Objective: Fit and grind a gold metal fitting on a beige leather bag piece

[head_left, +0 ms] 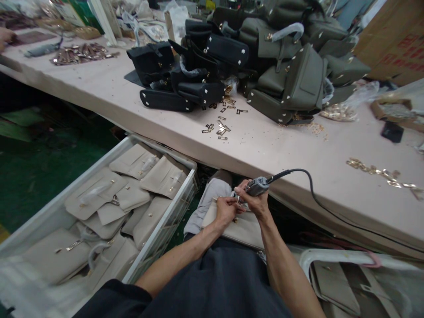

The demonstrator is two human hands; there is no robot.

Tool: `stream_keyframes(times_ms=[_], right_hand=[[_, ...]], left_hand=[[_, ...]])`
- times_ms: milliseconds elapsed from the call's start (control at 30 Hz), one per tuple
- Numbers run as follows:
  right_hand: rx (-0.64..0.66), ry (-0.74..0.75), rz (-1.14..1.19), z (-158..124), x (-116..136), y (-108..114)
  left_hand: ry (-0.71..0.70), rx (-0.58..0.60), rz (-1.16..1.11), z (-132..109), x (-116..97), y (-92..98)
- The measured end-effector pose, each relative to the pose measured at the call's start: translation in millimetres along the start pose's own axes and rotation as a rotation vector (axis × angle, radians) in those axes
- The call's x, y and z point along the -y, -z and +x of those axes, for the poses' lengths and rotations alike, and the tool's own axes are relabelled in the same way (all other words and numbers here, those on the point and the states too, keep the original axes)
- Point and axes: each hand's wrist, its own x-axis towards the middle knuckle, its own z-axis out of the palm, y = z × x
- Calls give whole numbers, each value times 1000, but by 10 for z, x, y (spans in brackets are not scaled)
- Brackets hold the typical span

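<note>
A beige bag lies across my lap. My right hand is wrapped round a grey corded power tool, whose black cable runs off to the right. The tool's working end meets the bag near my left fingers. My left hand rests on the bag with its fingers pinched together close to the tool's tip; whatever small part they hold is too small to make out. A small gold-coloured fitting shows on the bag beside my left hand.
A white crate of beige bags stands at left, another white container at lower right. Black bags and olive bags are piled on the long table, with loose metal fittings. Another person's hand shows far left.
</note>
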Motion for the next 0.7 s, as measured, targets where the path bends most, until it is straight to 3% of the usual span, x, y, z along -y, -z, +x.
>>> stream_keyframes(times_ms=[200, 400, 500, 700], right_hand=[[72, -12, -47, -1, 12, 24], [57, 1, -52, -30, -34, -15], [-48, -33, 183, 34, -4, 41], [-388, -55, 632, 239, 299, 435]], left_hand=[[-3, 5, -19, -12, 23, 12], [6, -12, -64, -28, 50, 16], [21, -6, -64, -16, 41, 22], [-17, 54, -22, -124, -113, 0]])
